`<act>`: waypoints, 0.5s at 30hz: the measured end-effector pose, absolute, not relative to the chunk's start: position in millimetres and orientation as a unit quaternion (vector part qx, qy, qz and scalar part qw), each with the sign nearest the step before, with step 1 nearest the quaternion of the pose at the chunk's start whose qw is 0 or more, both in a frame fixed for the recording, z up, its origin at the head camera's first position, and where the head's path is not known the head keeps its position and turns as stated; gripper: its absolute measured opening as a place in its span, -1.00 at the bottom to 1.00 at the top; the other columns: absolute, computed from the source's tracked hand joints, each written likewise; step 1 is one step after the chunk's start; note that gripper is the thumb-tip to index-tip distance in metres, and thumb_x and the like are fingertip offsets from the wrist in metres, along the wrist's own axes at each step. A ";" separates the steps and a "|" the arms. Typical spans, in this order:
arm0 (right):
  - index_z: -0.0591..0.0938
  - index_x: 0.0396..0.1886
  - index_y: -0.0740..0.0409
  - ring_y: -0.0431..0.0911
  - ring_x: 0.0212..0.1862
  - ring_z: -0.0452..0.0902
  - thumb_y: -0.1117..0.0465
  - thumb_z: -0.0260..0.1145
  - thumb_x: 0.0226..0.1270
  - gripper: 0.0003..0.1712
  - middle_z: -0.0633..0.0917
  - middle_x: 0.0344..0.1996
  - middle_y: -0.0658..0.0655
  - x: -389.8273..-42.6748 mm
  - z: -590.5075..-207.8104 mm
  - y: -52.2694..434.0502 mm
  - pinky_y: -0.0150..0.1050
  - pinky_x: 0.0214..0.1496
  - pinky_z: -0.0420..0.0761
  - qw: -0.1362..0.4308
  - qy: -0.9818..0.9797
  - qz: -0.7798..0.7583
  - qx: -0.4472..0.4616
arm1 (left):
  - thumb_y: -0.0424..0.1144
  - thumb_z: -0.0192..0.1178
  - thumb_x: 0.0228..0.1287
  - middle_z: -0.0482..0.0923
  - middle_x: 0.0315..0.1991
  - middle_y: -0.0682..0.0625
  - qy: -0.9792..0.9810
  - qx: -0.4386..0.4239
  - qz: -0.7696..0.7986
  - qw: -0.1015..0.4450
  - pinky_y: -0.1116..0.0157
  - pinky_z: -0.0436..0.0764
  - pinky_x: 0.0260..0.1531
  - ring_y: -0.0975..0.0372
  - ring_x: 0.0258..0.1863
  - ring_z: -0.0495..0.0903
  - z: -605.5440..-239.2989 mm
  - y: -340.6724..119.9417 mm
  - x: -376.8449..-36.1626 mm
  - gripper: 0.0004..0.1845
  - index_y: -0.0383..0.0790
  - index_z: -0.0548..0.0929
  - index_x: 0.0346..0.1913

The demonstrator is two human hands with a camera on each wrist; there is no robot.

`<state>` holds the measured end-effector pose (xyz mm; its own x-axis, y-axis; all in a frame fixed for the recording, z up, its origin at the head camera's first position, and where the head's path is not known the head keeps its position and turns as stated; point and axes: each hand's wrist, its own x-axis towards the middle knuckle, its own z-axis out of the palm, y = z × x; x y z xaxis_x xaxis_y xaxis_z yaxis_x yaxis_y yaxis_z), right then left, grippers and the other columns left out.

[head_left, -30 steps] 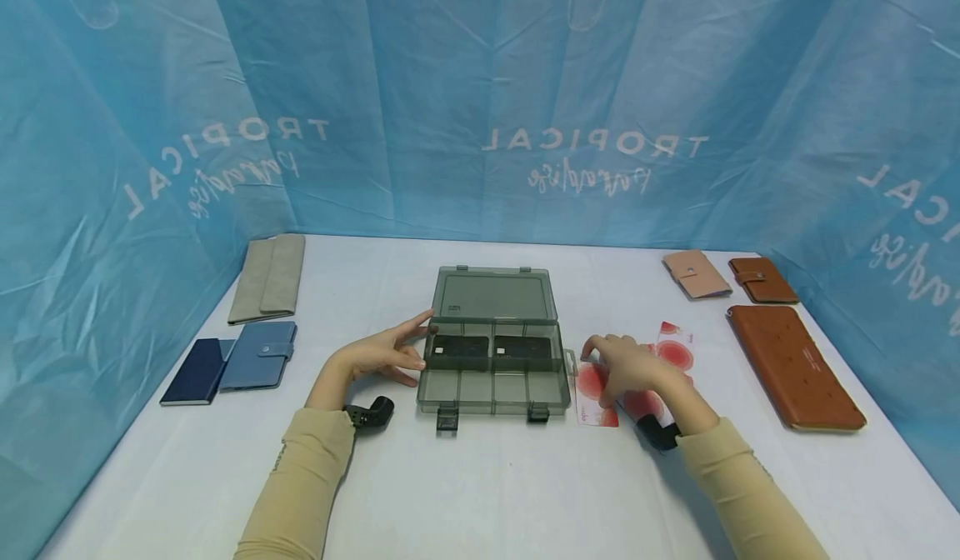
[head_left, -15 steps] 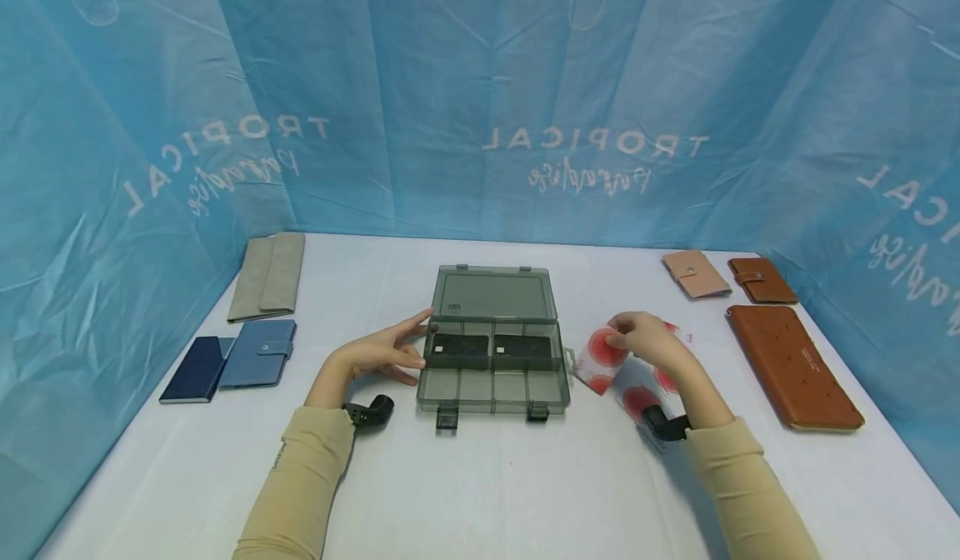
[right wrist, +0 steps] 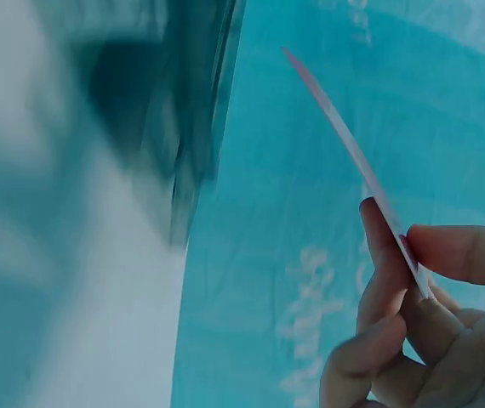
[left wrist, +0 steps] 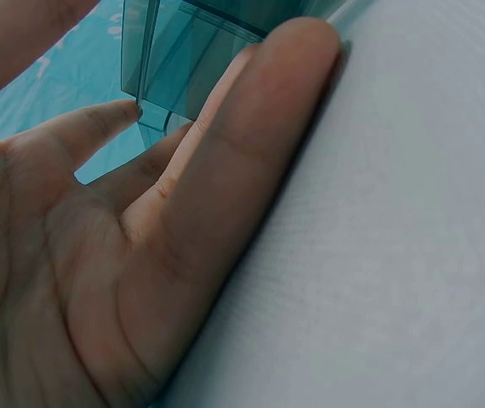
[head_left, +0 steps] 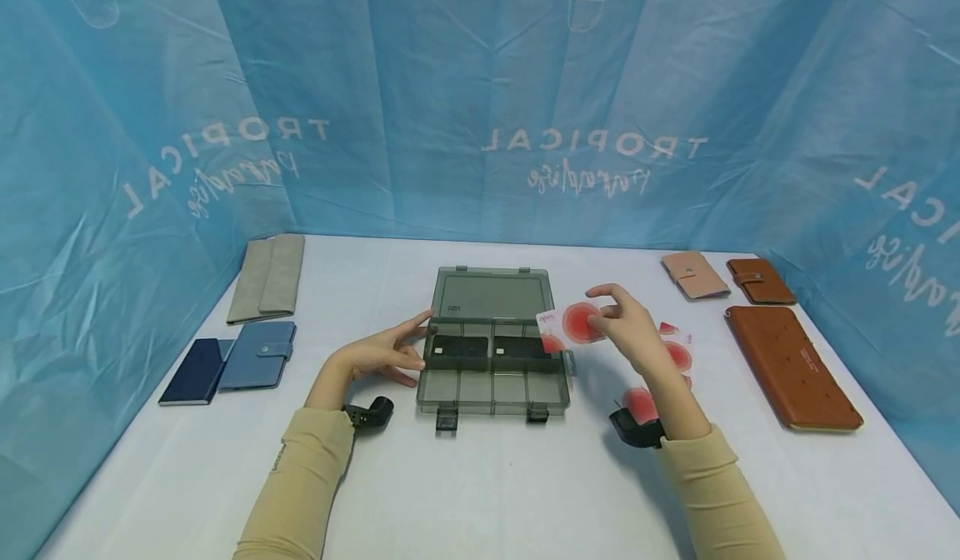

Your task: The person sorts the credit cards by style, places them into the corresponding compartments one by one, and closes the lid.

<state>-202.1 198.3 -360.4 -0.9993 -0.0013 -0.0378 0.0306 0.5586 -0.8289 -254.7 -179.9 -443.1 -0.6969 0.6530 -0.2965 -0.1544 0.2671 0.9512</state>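
A translucent grey-green compartment box lies with its lid swung back. Two black flat items sit side by side in its rear compartments. My left hand rests on the table at the box's left side, fingers spread, thumb and forefinger against the wall; the left wrist view shows the straight thumb. With thumb and fingers my right hand pinches a white card with red circles, raised over the box's right edge. Edge-on, the same card shows in the right wrist view.
More red-patterned cards lie under and beyond the right forearm. On the right are a pink card holder, a small brown wallet and a long brown wallet. Grey, light blue and navy wallets lie left.
My right hand has picked one patterned card off the table and carried it up and left to the box's right edge. The left hand and the box stay put.
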 end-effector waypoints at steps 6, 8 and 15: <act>0.49 0.01 0.14 -0.02 -0.29 0.45 0.29 0.17 0.29 -0.70 0.55 -0.26 0.20 -195.7 -363.9 165.0 -0.17 -0.25 0.54 0.041 0.873 -0.485 -0.044 | -0.36 0.26 0.15 -0.33 0.46 -0.18 0.712 0.176 0.582 0.351 0.03 0.62 -0.12 0.16 -0.24 0.54 -443.7 -179.0 -255.2 0.04 0.17 -0.24 0.47; 0.52 -0.05 0.16 -0.05 -0.34 0.42 0.27 0.18 0.29 -0.76 0.52 -0.29 0.17 -194.2 -365.7 153.9 -0.17 -0.32 0.53 0.043 0.868 -0.491 -0.062 | -0.35 0.26 0.15 -0.33 0.46 -0.19 0.711 0.175 0.583 0.352 0.03 0.62 -0.12 0.17 -0.23 0.54 -444.0 -179.0 -255.4 0.04 0.17 -0.25 0.47; 0.58 -0.26 0.14 -0.08 -0.49 0.43 0.24 0.22 0.27 -0.91 0.56 -0.48 0.06 -190.0 -373.1 116.8 -0.20 -0.47 0.51 0.053 0.881 -0.459 -0.104 | -0.38 0.25 0.16 -0.35 0.45 -0.20 0.706 0.171 0.589 0.354 0.02 0.62 -0.13 0.18 -0.26 0.54 -445.1 -179.5 -256.2 0.03 0.15 -0.24 0.47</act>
<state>-190.0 116.8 -373.1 -0.9726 -0.2326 0.0017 -0.1345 0.5564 -0.8199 -256.2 -179.5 -445.1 -0.6916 0.6578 -0.2982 -0.1762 0.2468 0.9529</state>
